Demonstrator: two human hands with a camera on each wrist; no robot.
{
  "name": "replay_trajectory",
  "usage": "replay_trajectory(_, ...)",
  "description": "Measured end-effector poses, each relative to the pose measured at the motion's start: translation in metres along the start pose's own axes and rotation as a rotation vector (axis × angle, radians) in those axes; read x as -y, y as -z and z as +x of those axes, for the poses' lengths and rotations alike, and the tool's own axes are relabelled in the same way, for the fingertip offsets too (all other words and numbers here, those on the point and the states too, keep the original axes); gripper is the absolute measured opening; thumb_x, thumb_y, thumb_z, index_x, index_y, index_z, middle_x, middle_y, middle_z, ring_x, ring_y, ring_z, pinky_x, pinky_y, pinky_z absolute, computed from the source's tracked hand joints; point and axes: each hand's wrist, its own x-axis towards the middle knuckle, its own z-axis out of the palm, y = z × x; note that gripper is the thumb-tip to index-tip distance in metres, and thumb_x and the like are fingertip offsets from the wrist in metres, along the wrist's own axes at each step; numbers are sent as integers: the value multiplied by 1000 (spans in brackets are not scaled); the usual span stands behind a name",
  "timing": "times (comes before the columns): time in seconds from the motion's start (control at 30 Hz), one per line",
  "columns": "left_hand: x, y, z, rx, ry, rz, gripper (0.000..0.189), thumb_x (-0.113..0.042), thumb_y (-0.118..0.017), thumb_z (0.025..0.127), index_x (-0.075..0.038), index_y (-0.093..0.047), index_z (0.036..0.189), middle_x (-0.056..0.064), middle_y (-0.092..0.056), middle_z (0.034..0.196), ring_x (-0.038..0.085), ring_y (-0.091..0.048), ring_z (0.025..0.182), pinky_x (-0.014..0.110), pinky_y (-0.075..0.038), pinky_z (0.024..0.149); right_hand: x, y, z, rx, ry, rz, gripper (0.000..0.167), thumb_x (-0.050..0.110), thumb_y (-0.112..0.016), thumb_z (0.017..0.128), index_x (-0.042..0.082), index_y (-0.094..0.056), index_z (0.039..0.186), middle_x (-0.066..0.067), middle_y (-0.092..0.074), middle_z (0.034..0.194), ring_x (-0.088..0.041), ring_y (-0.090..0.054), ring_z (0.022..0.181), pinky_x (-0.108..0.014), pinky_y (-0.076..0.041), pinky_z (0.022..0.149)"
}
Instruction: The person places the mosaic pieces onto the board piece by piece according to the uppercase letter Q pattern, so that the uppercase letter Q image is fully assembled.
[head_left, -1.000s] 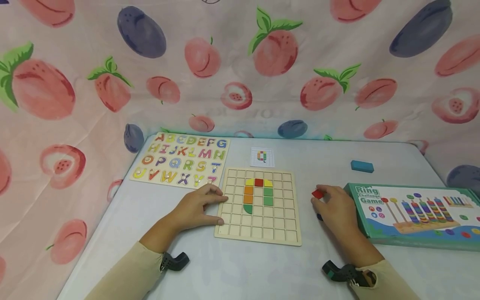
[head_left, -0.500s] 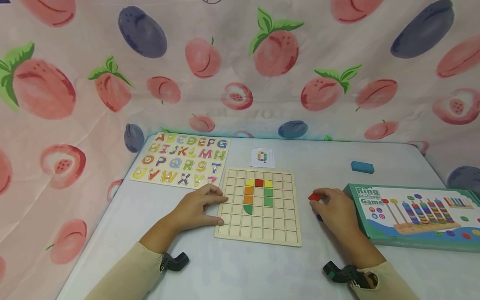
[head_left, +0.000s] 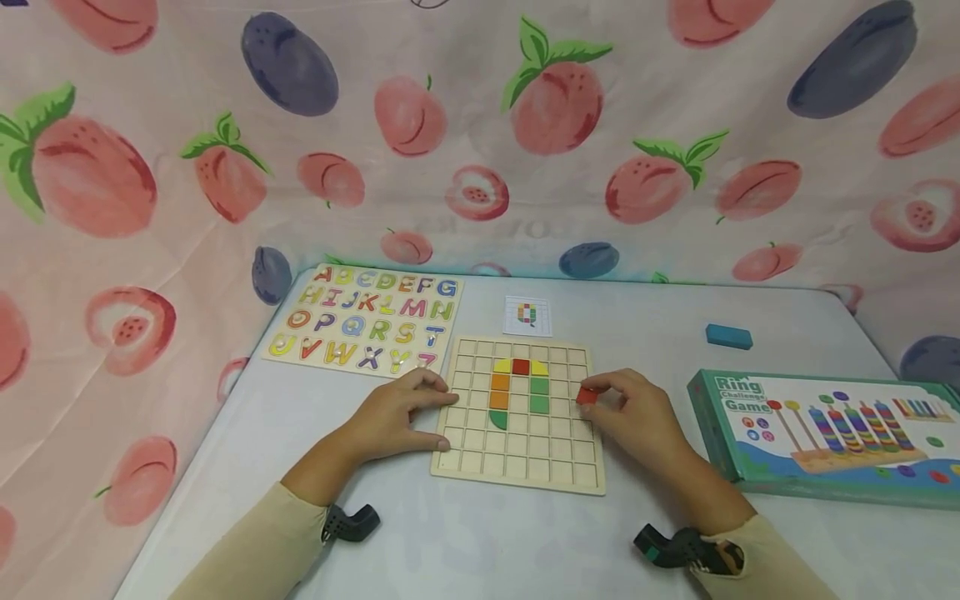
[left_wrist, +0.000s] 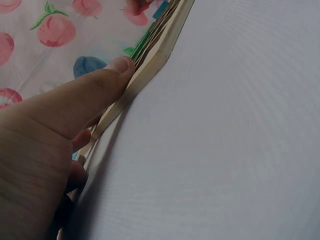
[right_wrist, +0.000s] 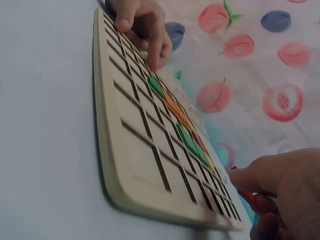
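My right hand (head_left: pixel 637 417) pinches a red tile (head_left: pixel 586 396) between thumb and fingertips, over the right edge of the wooden grid board (head_left: pixel 525 465). In the right wrist view, that hand (right_wrist: pixel 285 187) covers most of the tile. My left hand (head_left: pixel 393 417) rests against the board's left edge, thumb and fingers spread apart. The left wrist view shows its thumb (left_wrist: pixel 95 87) lying straight on the board's rim. In the grid sit yellow corner tiles, a red tile (head_left: pixel 521 367), orange tiles (head_left: pixel 499 391), green square tiles (head_left: pixel 539 394) and a rounded green tile (head_left: pixel 498 419).
Behind the board lies a small pattern card (head_left: pixel 527 316) with a coloured Q-like figure. An alphabet puzzle board (head_left: pixel 360 321) lies at the left back. On the right are a Ring Challenge Game box (head_left: pixel 832 437) and a blue block (head_left: pixel 729 337). A fruit-print cloth hangs behind.
My right hand has moved left from beside the game box to the board's right edge, carrying the red tile. The left hand has stayed at the board's left edge.
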Motion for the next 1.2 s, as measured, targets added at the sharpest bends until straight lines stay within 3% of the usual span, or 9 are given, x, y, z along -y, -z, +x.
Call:
replay_trajectory(0.23, -3, 2, 1, -1, 7, -1, 65, -45, -97, 77, -24, -77, 135, -9, -59, 131, 8, -54, 100, 28, -48, 82, 23, -14, 1, 100, 23, 48, 29, 16, -85, 87, 17, -82, 116, 0, -71, 116, -21, -53, 74, -32, -44, 62)
replay_trajectory(0.53, -3, 2, 1, 5, 26, 8, 65, -47, -97, 77, -25, -77, 135, -10, -58, 131, 8, -54, 101, 28, -48, 83, 47, -41, 1, 182, 76, -6, 27, 19, -87, 87, 24, -83, 114, 8, -70, 114, -17, -55, 82, -35, -47, 71)
replay_trajectory(0.77, -3, 1, 1, 2, 21, 5, 64, -47, -96, 77, -25, -77, 135, -9, -58, 132, 8, -54, 101, 29, -48, 83, 55, -58, 0, 188, 120, -114, 25, 22, -88, 87, 25, -84, 111, 10, -69, 108, -14, -65, 106, -39, -54, 89)
replay_trajectory(1.2, -3, 1, 1, 10, 30, 3, 64, -46, -96, 77, -25, -77, 135, -10, -58, 131, 8, -54, 100, 28, -48, 83, 58, -63, 0, 196, 113, -169, 27, 19, -87, 85, 23, -84, 112, 8, -66, 104, -16, -66, 103, -39, -54, 85)
